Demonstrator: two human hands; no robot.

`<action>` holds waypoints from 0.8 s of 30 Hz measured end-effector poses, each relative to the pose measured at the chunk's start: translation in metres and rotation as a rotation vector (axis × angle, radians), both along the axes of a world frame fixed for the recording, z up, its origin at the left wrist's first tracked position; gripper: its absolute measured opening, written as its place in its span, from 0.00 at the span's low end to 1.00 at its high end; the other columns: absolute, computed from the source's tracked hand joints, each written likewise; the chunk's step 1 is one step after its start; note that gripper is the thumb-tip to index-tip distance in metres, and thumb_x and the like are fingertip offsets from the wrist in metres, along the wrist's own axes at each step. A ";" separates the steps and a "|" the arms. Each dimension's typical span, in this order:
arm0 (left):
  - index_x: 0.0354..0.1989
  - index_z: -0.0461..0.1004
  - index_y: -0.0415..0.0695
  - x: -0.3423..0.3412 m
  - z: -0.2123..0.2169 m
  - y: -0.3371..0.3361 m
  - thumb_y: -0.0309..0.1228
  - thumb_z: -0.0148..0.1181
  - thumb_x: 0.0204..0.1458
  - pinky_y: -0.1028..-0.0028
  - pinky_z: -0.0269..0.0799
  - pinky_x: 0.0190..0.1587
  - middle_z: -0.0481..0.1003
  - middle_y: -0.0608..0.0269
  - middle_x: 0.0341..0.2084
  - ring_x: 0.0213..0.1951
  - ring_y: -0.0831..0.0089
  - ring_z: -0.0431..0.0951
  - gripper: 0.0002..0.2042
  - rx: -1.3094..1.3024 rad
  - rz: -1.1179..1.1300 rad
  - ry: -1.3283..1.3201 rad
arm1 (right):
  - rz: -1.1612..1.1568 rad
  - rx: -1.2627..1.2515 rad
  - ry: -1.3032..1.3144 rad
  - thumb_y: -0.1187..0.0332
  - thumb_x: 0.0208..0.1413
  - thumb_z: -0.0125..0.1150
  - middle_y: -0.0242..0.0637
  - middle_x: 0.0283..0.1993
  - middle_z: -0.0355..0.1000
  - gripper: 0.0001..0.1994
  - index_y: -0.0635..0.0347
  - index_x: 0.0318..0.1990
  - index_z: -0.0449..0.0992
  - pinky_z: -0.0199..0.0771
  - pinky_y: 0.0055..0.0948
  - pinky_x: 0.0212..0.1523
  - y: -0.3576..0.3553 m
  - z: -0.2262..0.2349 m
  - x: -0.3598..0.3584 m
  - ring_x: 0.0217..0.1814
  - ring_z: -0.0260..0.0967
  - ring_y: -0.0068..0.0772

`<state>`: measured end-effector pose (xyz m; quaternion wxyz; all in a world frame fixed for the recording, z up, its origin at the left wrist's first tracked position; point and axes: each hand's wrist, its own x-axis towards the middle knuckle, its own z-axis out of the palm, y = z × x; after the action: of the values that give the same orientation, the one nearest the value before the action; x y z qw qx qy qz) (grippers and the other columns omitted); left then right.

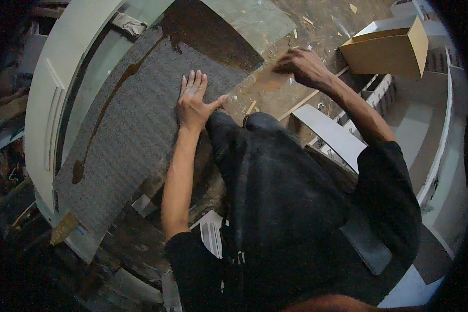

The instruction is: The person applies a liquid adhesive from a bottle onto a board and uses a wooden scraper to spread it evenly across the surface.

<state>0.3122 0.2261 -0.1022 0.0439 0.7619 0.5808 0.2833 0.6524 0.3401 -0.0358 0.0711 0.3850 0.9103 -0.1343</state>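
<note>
My left hand (193,101) lies flat, fingers together, on a large grey textured sheet (135,125) that has brown glue stains along its upper edge. The sheet rests tilted over a white door panel (49,104). My right hand (302,66) is closed around a small brownish block or pad (271,79), blurred, at the sheet's right edge. My knee in dark trousers sits just below the left hand.
An open cardboard box (387,49) stands at the upper right. White boards and drawer parts (330,132) lie right of my legs. The dusty floor (317,26) beyond the sheet carries wood chips. Scrap pieces lie at the lower left.
</note>
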 end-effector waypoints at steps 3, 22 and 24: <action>0.54 0.75 0.32 -0.001 -0.002 -0.002 0.52 0.73 0.42 0.51 0.58 0.69 0.72 0.42 0.59 0.63 0.48 0.69 0.38 0.007 0.001 0.019 | -0.102 -0.164 -0.008 0.79 0.48 0.55 0.36 0.51 0.79 0.22 0.47 0.49 0.83 0.76 0.37 0.52 -0.029 0.004 0.050 0.55 0.75 0.43; 0.67 0.65 0.45 -0.001 0.001 -0.004 0.60 0.59 0.51 0.40 0.36 0.72 0.61 0.49 0.69 0.71 0.45 0.54 0.40 -0.119 -0.018 0.101 | 0.145 0.451 0.434 0.63 0.56 0.56 0.32 0.64 0.70 0.25 0.32 0.64 0.71 0.64 0.40 0.66 0.071 0.058 -0.244 0.65 0.67 0.37; 0.67 0.65 0.44 0.000 0.003 -0.003 0.59 0.58 0.52 0.40 0.35 0.72 0.59 0.49 0.70 0.72 0.46 0.52 0.39 -0.147 -0.044 0.133 | 0.165 0.512 0.287 0.63 0.57 0.55 0.29 0.66 0.68 0.27 0.28 0.66 0.68 0.61 0.41 0.69 0.079 0.037 -0.257 0.67 0.65 0.35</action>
<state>0.3127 0.2227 -0.0996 0.0675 0.7863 0.5848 0.1876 0.3950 0.4190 0.0011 -0.1467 0.2924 0.9435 0.0526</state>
